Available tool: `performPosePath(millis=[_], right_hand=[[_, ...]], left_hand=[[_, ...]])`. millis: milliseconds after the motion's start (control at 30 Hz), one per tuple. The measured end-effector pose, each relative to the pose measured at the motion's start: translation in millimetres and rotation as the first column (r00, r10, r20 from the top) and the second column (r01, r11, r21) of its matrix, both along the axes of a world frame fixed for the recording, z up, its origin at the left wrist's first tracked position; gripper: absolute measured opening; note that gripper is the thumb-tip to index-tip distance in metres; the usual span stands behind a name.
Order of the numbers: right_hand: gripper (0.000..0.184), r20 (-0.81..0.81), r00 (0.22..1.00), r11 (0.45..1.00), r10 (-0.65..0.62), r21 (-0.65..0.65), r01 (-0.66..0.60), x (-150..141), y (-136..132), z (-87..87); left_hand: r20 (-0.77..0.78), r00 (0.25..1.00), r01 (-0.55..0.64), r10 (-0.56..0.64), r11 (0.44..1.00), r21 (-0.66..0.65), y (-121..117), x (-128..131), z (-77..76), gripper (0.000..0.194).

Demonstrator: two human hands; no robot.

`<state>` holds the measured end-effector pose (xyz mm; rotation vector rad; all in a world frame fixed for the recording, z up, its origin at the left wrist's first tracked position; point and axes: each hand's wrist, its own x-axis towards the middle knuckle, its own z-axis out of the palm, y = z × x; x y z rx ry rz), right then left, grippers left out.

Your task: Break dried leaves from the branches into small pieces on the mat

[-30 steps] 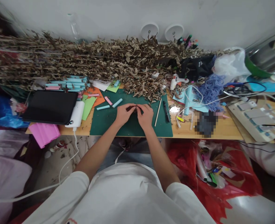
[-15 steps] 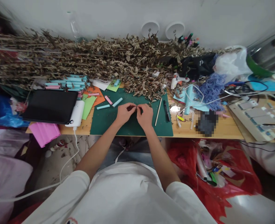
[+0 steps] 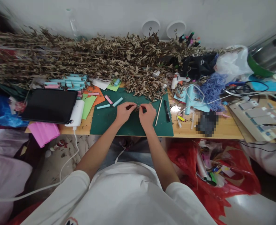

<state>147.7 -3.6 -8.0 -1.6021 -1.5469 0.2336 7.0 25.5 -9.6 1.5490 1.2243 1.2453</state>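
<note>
Above the green cutting mat (image 3: 133,125), my left hand (image 3: 125,112) is closed in a pinch, thumb against forefinger. Facing it a short gap away, my right hand (image 3: 147,115) pinches in the same manner. Small brown crumpled bits of dried leaf (image 3: 137,108) show between the two sets of fingertips; their exact shape is too small to tell. Just beyond my hands lies a heap of dried leaves (image 3: 143,86). Blue paper rolls (image 3: 117,102) and a pink roll (image 3: 108,99) rest left of my left hand. A thin wooden stick (image 3: 158,111) and a black pen (image 3: 167,111) lie right of my right hand.
Dried stalks (image 3: 81,56) are piled along the wall. At left sit a black tablet (image 3: 50,105), a white power bank (image 3: 78,114) and stacked rolls (image 3: 68,82). A glue gun (image 3: 178,80), blue yarn (image 3: 213,90) and a power strip (image 3: 252,117) are at right.
My fingertips, which met before, have moved slightly apart, the right hand shifting right. Brown bits now show between them.
</note>
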Motion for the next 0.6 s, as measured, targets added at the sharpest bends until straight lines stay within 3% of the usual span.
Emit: performPosePath(millis=[233,600], right_hand=[[0.017,0.001,0.993,0.991,0.121,0.051,-0.121,-1.8,-0.2,3.0],[0.023,-0.059,0.983,0.984,0.172,0.06,-0.168,-1.0,0.8,0.5]], left_hand=[[0.014,1.0,0.026,-0.026,1.0,0.005,-1.7,-0.7,4.2,0.017],[-0.005,0.998,0.068,-0.068,0.998,0.016,-2.2,-2.2,5.6,0.019]])
